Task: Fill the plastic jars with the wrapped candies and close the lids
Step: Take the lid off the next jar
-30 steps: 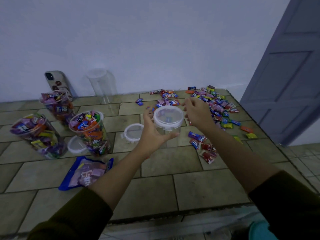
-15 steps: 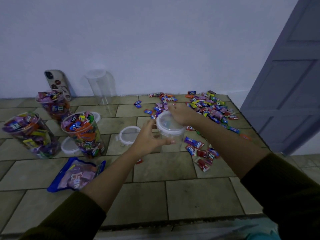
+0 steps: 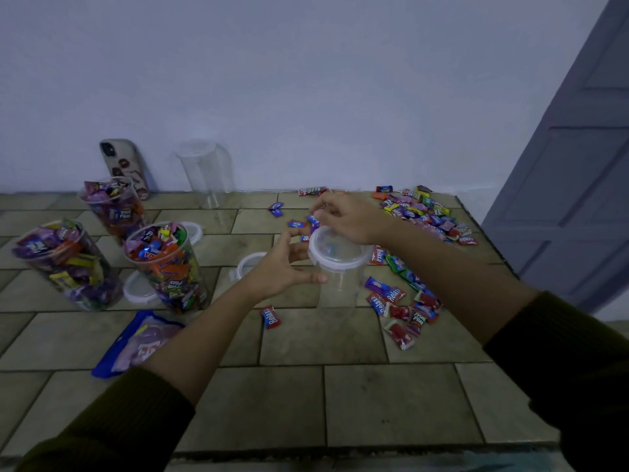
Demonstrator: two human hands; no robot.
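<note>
While strewn over the right of the tiled tabletop [image 3: 391,407], wrapped candies [image 3: 422,212], three filled jars [image 3: 170,267] grouped at left, empty clear jar [image 3: 335,291] upright mid-table, left hand [image 3: 282,270] curled round its side, right hand [image 3: 347,218] above, fingers bunched, curled at white lid [image 3: 337,250] far rim.

A red candy [image 3: 271,317] on the tiles is showing "Relaxa", and a blue candy [image 3: 388,290] further right is showing it too. A wrapper [image 3: 124,212] in the rear jar [image 3: 102,212] is showing "Plus".
</note>
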